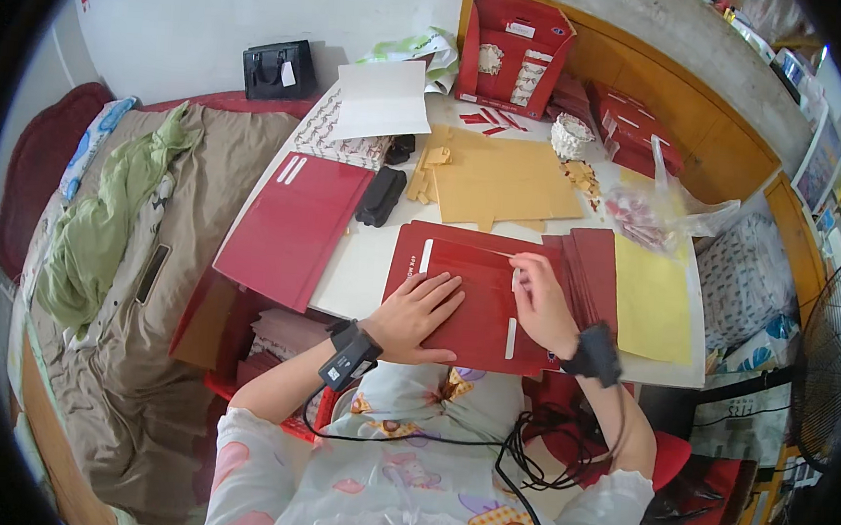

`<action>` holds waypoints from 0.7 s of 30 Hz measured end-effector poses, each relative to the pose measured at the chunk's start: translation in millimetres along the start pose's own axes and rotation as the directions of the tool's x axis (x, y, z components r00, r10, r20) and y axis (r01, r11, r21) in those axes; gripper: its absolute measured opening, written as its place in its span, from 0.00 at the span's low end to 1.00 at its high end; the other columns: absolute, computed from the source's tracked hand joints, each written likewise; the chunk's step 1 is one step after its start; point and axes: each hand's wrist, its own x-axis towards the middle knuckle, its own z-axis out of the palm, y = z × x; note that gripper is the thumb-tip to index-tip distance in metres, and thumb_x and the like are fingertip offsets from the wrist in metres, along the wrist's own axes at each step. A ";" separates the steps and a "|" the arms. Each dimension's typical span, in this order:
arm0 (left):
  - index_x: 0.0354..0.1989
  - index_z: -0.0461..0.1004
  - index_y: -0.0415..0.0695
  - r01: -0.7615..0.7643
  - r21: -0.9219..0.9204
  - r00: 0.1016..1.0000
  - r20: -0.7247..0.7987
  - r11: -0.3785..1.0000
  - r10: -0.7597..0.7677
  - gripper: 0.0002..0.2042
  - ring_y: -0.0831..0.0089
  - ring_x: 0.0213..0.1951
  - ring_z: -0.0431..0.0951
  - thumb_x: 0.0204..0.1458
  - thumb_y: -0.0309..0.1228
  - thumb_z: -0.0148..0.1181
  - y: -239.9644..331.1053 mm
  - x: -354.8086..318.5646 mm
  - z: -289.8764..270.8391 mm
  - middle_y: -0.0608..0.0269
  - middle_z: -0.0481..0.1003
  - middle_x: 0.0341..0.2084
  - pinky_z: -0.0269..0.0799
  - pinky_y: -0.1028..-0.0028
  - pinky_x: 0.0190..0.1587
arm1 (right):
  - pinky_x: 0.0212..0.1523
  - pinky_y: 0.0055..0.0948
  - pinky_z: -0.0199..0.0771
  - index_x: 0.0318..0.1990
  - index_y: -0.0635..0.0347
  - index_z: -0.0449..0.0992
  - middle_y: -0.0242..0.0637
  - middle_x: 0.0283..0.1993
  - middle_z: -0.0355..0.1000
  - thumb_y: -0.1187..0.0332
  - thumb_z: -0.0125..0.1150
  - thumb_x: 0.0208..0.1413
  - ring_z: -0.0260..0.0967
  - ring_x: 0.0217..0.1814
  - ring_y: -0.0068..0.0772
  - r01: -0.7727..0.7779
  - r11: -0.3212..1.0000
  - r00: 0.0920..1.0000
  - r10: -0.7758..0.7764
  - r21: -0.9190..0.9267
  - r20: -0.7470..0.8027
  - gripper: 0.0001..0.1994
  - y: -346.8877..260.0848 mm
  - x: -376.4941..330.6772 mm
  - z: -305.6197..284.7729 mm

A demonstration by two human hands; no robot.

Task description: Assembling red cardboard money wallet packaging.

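Note:
A glossy red printed card sheet (pixel 466 304) with white slots lies on the table in front of me. My left hand (pixel 420 314) rests flat on its left half, fingers spread. Over the sheet's upper right, my right hand (pixel 541 304) has its fingers pinched together. A thin pale line runs leftward from the fingertips; what they hold is too small to name. Beside the right hand lies a stack of dark red card pieces (pixel 589 287), with a yellow sheet (pixel 654 301) to its right. Another pile of red card sheets (pixel 292 231) lies at the table's left.
Behind the sheet are brown cardboard (pixel 507 183), a black pouch (pixel 381 197) and a white lacy roll (pixel 571 137). A red display box (pixel 517 52) stands at the back. A clear plastic bag (pixel 679 206) sits right. Black cables (pixel 524 461) hang across my lap; a fan (pixel 833 360) stands right.

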 end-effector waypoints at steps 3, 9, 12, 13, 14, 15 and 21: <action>0.60 0.58 0.34 0.027 0.039 1.000 -0.001 0.999 -0.027 0.39 0.49 0.63 0.55 0.49 0.54 0.56 4.8 -0.9 5.1 0.42 0.56 0.61 0.50 0.54 0.63 | 0.47 0.28 0.74 0.54 0.64 0.61 0.41 0.51 0.63 0.78 0.45 0.59 0.70 0.48 0.31 -0.151 0.925 0.988 0.152 0.348 0.026 0.15 0.8 -23.8 -8.6; 0.60 0.58 0.34 0.053 0.087 0.999 -0.008 0.995 -0.053 0.38 0.49 0.64 0.53 0.49 0.54 0.55 6.5 5.7 10.8 0.42 0.55 0.62 0.49 0.53 0.63 | 0.53 0.31 0.73 0.54 0.64 0.60 0.41 0.54 0.60 0.79 0.44 0.60 0.66 0.54 0.31 -0.569 0.467 0.818 0.410 0.677 0.404 0.15 -7.6 -52.6 -22.2; 0.60 0.58 0.34 0.055 0.082 0.998 0.003 0.995 -0.056 0.38 0.49 0.64 0.53 0.50 0.54 0.54 6.5 7.3 10.0 0.42 0.55 0.62 0.49 0.53 0.63 | 0.53 0.34 0.73 0.53 0.63 0.62 0.40 0.54 0.61 0.79 0.46 0.59 0.65 0.56 0.32 -0.609 0.323 0.772 0.453 0.725 0.446 0.15 -11.3 -49.7 -26.3; 0.60 0.59 0.34 0.056 0.078 0.998 0.012 0.995 -0.057 0.38 0.48 0.64 0.53 0.50 0.54 0.54 6.2 7.9 10.0 0.42 0.55 0.62 0.49 0.52 0.63 | 0.52 0.35 0.73 0.53 0.62 0.62 0.40 0.54 0.61 0.79 0.48 0.58 0.65 0.56 0.33 -0.625 0.218 0.739 0.473 0.749 0.479 0.15 -11.1 -49.1 -27.1; 0.60 0.59 0.34 0.055 0.078 0.998 0.012 0.995 -0.056 0.38 0.48 0.64 0.53 0.50 0.54 0.54 6.1 8.3 10.3 0.42 0.55 0.62 0.49 0.52 0.63 | 0.52 0.35 0.73 0.53 0.62 0.62 0.40 0.54 0.61 0.79 0.48 0.58 0.65 0.56 0.33 -0.625 0.219 0.739 0.474 0.749 0.479 0.15 -10.8 -49.2 -27.0; 0.60 0.58 0.34 0.056 0.083 0.998 0.020 0.995 -0.058 0.38 0.48 0.64 0.53 0.50 0.55 0.54 5.8 8.8 10.8 0.42 0.55 0.62 0.49 0.52 0.63 | 0.53 0.37 0.72 0.52 0.61 0.63 0.40 0.54 0.62 0.78 0.48 0.58 0.64 0.56 0.33 -0.626 0.184 0.725 0.494 0.758 0.479 0.14 -10.3 -49.5 -26.5; 0.58 0.61 0.34 0.050 0.112 0.998 -0.030 0.992 -0.047 0.35 0.48 0.63 0.55 0.50 0.52 0.55 7.0 6.8 18.3 0.44 0.57 0.61 0.51 0.51 0.62 | 0.54 0.41 0.69 0.49 0.60 0.66 0.41 0.55 0.65 0.78 0.49 0.58 0.63 0.58 0.35 -0.586 0.056 0.699 0.539 0.808 0.470 0.12 -16.4 -42.6 -31.3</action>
